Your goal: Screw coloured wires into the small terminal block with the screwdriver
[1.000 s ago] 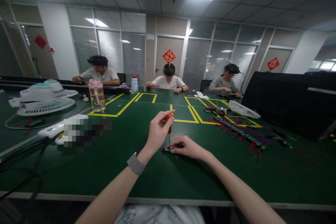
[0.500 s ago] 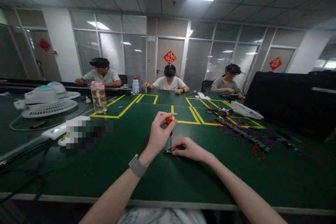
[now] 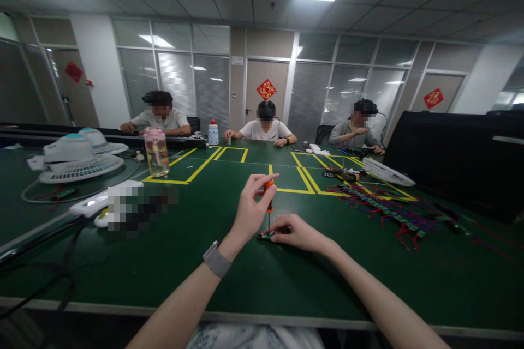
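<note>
My left hand [image 3: 252, 204] is closed around the orange and black handle of a screwdriver [image 3: 269, 202], which stands upright with its thin shaft pointing down. The shaft's tip meets a small green circuit board [image 3: 266, 236] lying on the green tabletop [image 3: 172, 278]. My right hand [image 3: 298, 232] pinches the right end of that board, its fingertips close beside the shaft. Those fingers hide part of the board, and the exact spot under the tip is too small to make out.
To the right lies a row of small boards with red and blue wires [image 3: 385, 207], near a black monitor [image 3: 454, 163]. Left are white fans [image 3: 77, 163], a clear bottle [image 3: 156, 155] and a power strip [image 3: 106, 196]. Several people sit across the table.
The whole view has shifted slightly to the right. Both hands keep their grip on the screwdriver and the board; a co-worker at the right has raised a hand.
</note>
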A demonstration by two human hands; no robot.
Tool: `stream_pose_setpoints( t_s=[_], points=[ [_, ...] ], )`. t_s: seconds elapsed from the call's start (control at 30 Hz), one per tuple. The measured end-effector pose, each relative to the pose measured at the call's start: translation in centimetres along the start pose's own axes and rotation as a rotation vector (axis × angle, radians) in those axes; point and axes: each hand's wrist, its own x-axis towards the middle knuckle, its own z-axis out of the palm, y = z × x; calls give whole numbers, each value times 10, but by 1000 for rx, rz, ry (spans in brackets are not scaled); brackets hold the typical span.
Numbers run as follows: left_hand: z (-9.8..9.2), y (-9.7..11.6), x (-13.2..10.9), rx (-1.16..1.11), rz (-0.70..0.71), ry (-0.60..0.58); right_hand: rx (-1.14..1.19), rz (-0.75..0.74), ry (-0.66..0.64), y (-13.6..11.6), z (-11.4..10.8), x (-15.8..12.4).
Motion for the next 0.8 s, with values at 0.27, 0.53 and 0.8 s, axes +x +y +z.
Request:
stream_pose_setpoints(
  t_s=[0.27,0.53,0.8],
  points=[
    [1,-1,1,-42,-34,-12,-9,5,-1,2,1,0],
    [2,1,0,-83,-39,-56,-7,-7,0,3,1,1],
    [0,0,0,7,6,1,4,7,-4,2,1,1]
  ],
)
